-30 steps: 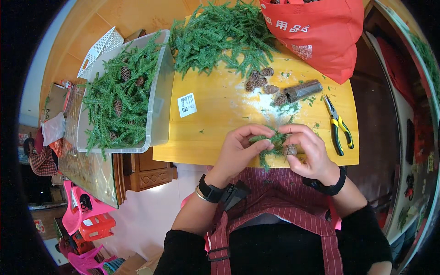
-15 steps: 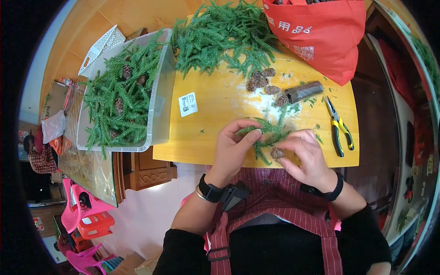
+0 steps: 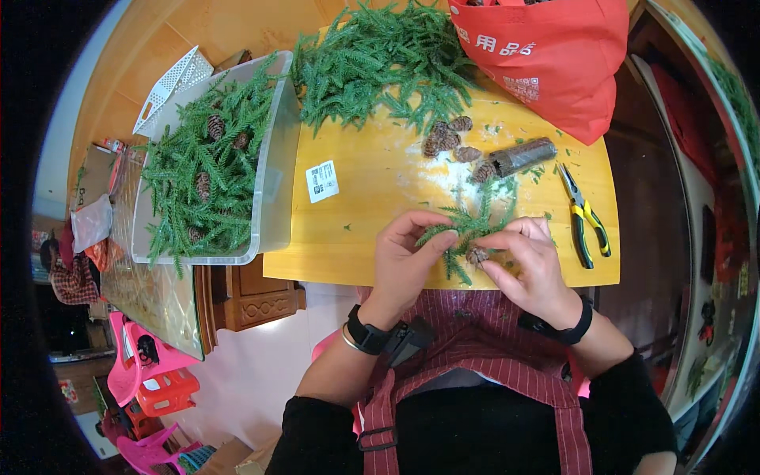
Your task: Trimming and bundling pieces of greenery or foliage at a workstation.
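At the near edge of the yellow table (image 3: pixel 348 257), my left hand (image 3: pixel 408 257) pinches a green artificial pine sprig (image 3: pixel 469 226) between thumb and fingers. My right hand (image 3: pixel 529 265) grips a small brown pine cone (image 3: pixel 476 255) close against the sprig's stems. Whether the cone is fastened to the sprig I cannot tell. Just beyond my hands lie several loose pine cones (image 3: pixel 445 141) on scattered white powder. Beside them rests a dark brown tube-shaped bundle (image 3: pixel 524 156). Pliers (image 3: pixel 584 218) with yellow and black handles lie right of my right hand.
A clear plastic bin (image 3: pixel 273 170) of sprigs with cones stands at the left, a white basket (image 3: pixel 170 87) behind it. More green sprigs (image 3: pixel 380 63) are heaped at the table's back. A red bag (image 3: pixel 546 63) stands back right. A white label card (image 3: pixel 322 181) lies left of my hands.
My right hand has brought the pine cone slightly inward, close against the sprig. My left hand keeps its hold on the sprig, and the view has shifted slightly.
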`<state>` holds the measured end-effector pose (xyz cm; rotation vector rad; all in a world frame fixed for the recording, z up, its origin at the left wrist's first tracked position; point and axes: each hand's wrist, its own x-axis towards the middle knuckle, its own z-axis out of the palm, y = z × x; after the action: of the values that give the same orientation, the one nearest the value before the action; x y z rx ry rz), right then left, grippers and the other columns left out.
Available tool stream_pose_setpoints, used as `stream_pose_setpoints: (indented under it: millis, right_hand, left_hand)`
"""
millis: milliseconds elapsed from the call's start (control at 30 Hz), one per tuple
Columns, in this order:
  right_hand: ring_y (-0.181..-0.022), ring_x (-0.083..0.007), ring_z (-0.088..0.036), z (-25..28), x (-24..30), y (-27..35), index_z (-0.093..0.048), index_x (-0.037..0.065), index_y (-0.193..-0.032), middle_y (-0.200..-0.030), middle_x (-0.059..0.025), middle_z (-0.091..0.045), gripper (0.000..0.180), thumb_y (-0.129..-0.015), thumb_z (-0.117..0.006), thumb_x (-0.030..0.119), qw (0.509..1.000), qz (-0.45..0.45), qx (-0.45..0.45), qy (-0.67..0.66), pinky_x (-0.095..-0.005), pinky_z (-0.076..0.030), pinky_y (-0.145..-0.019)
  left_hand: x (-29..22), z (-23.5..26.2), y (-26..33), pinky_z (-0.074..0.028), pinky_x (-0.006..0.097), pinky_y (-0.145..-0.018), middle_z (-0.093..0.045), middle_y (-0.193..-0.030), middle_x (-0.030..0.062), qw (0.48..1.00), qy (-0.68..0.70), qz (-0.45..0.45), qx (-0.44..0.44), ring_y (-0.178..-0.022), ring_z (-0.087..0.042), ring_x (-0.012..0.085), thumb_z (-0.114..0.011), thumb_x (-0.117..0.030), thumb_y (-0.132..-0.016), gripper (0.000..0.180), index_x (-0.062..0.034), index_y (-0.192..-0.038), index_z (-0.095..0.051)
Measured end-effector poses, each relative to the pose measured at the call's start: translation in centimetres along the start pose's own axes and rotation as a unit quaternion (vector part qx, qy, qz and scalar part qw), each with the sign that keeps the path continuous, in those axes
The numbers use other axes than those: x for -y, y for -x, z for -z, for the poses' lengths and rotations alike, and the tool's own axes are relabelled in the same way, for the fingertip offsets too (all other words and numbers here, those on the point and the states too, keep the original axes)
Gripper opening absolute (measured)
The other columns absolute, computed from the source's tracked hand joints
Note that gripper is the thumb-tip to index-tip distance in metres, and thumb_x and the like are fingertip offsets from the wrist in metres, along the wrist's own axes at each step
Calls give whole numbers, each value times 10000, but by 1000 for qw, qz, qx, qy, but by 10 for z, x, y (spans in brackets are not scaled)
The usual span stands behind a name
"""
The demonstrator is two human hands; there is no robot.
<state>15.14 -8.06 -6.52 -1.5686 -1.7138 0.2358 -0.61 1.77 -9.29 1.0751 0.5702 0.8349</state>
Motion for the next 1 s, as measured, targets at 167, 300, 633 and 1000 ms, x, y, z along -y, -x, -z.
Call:
stream_pose_setpoints:
  millis: [167,300,633,1000]
  right_hand:
    - [-702,-207,-543,-3,-5,1,-597,65,-904,-756,-57,-593,254,-679,-707,112,999,-16,-31,-12,-305,-402,-640]
    - [-600,-163,-546,-3,0,4,-575,5,-869,-732,-83,-574,192,-713,-677,48,994,-72,-23,-79,-260,-421,-530]
    - [-533,-108,-526,-15,-5,10,-508,16,-899,-631,-59,-545,237,-740,-683,38,972,-105,-98,-188,-235,-417,-482]
    - [-583,-84,-509,-11,-8,11,-471,19,-958,-691,-53,-580,288,-749,-669,27,970,-118,-60,-204,-216,-425,-539]
  left_hand:
    - [0,-11,5,-471,242,-750,-592,-913,58,1000,-4,-3,7,-830,-573,121,-620,22,-779,193,7,-959,-552]
    - [2,-14,8,-476,239,-740,-588,-897,50,999,-25,-18,13,-819,-578,114,-621,2,-787,209,0,-977,-534]
    - [7,-16,10,-468,241,-737,-579,-941,67,999,-5,-14,32,-836,-564,115,-605,8,-798,163,18,-954,-558]
    - [11,-15,10,-438,268,-852,-546,-1067,104,997,-1,-25,78,-985,-534,156,-634,58,-755,224,18,-967,-574]
